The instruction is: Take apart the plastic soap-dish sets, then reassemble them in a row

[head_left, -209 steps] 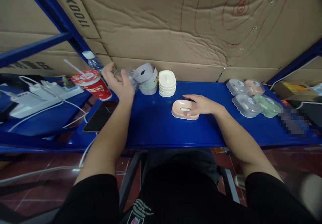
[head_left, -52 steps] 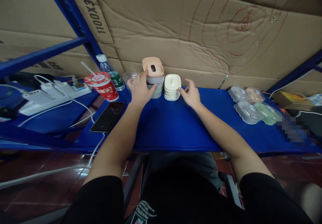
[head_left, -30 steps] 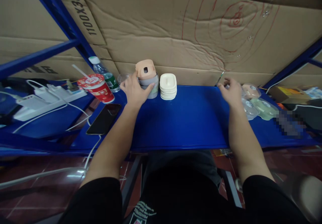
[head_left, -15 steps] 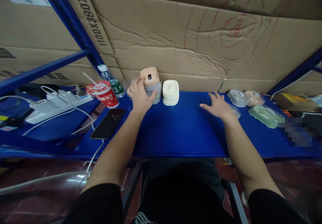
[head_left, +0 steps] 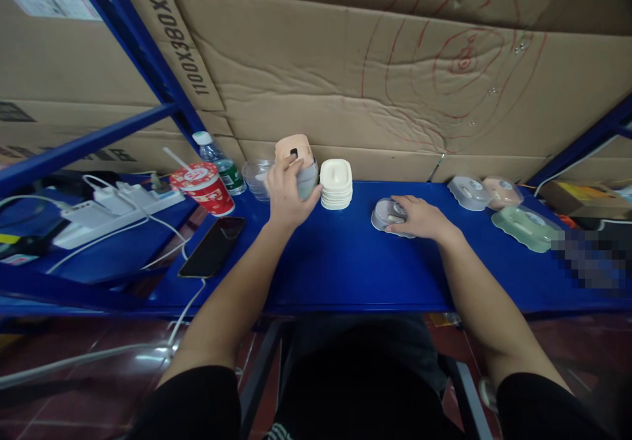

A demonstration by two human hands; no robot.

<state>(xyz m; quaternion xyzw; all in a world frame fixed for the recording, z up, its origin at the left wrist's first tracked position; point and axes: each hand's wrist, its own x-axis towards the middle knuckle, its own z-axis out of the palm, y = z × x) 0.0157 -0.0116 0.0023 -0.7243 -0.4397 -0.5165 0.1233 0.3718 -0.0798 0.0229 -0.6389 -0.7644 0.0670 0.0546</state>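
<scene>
My left hand point(head_left: 287, 193) is curled over the front of a stack on the blue tabletop. Its fingertips lie on a peach plastic dish point(head_left: 296, 143) with a dark slot, which leans on top of grey dishes point(head_left: 309, 178) partly hidden by the hand. My thumb reaches right, towards a stack of cream dishes point(head_left: 336, 175). My right hand point(head_left: 419, 216) closes over the right side of a small grey dish with a clear cover point(head_left: 382, 215), which lies flat on the table.
Clear plastic tubs point(head_left: 257, 176), a water bottle point(head_left: 222, 166), a red cup point(head_left: 207, 188) with a straw and a phone point(head_left: 212, 247) stand at left. At right lie covered grey point(head_left: 469, 193), peach point(head_left: 502, 193) and green dishes point(head_left: 526, 228). A cardboard wall point(head_left: 316, 78) closes the back.
My right hand has moved left and down, and the covered grey dish has come left with it. My left hand has shifted slightly right across the front of the stack.
</scene>
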